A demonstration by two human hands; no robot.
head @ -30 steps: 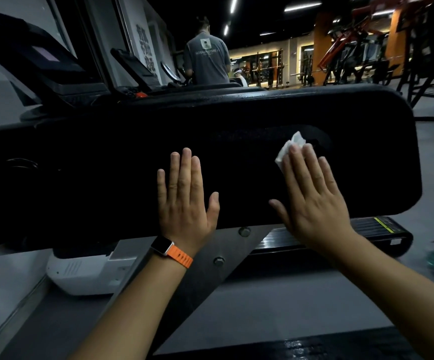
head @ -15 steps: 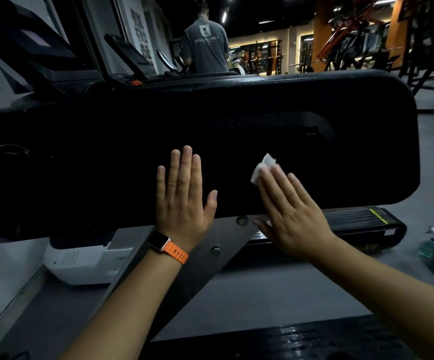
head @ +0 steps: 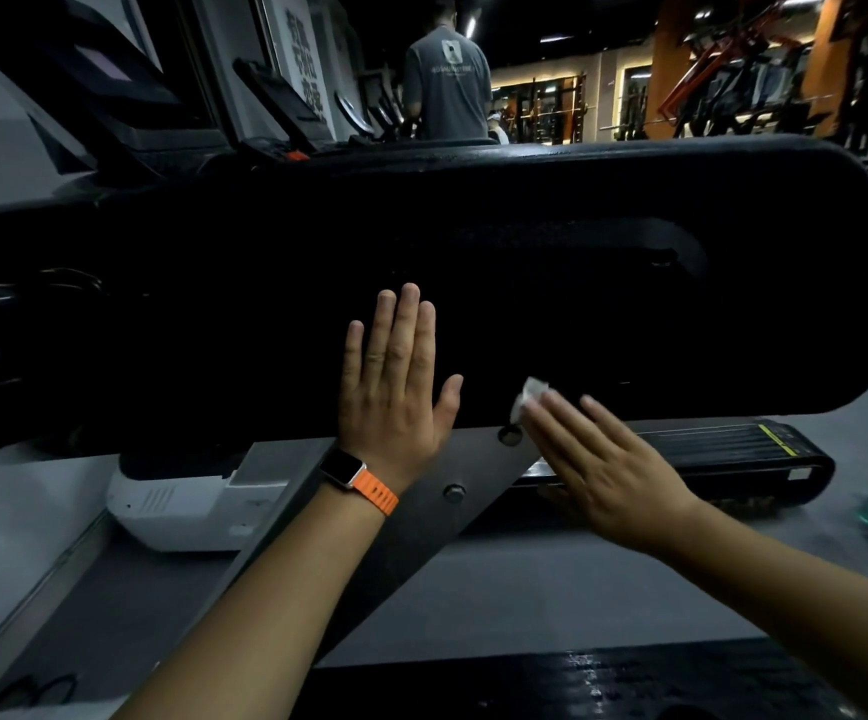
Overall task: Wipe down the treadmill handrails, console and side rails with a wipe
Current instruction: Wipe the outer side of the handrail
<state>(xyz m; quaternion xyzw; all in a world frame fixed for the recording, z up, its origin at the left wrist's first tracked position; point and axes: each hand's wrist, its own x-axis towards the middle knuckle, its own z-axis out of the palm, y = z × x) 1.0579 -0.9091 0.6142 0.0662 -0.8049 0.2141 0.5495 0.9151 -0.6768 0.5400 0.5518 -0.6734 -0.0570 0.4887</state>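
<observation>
Both palms lie flat with fingers straight. My left hand (head: 395, 392) presses on the black treadmill panel (head: 603, 283). My right hand (head: 603, 470), blurred, pins the white wipe (head: 529, 399) under its fingertips at the panel's lower edge, just beside my left thumb.

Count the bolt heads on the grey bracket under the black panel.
2 on the grey bracket: upper bolt beside the wipe, lower bolt down-left of it. The right hand may hide others.
</observation>
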